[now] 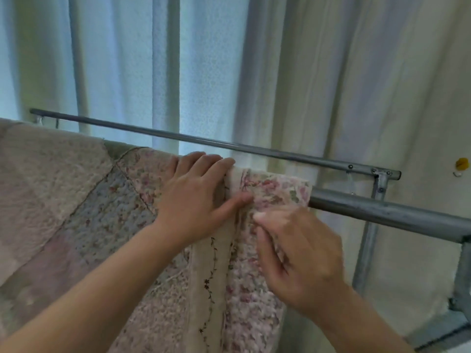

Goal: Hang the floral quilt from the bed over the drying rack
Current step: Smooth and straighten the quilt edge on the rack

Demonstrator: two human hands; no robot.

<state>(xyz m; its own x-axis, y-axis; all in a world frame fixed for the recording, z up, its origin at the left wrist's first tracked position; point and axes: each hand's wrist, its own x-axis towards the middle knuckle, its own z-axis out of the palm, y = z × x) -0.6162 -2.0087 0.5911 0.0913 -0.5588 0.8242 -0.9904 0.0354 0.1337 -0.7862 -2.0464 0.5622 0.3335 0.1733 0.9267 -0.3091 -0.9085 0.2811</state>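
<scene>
Straightening the floral quilt [76, 200] already draped over the drying rack [382, 212], left grip [196, 197] pressing flat (fingers straight), right grip [298, 258] pinching its edge, next probably to pull the corner even.

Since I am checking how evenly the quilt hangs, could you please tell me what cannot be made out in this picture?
Head view:
Quilt bottom and left end: cut off by the frame edges.
Its far side: hidden behind the near rack bar and its own fabric.
Right hand grip: fingertips curled out of sight under the hand.
Yellow item near the right edge: too small and blurred.
</scene>
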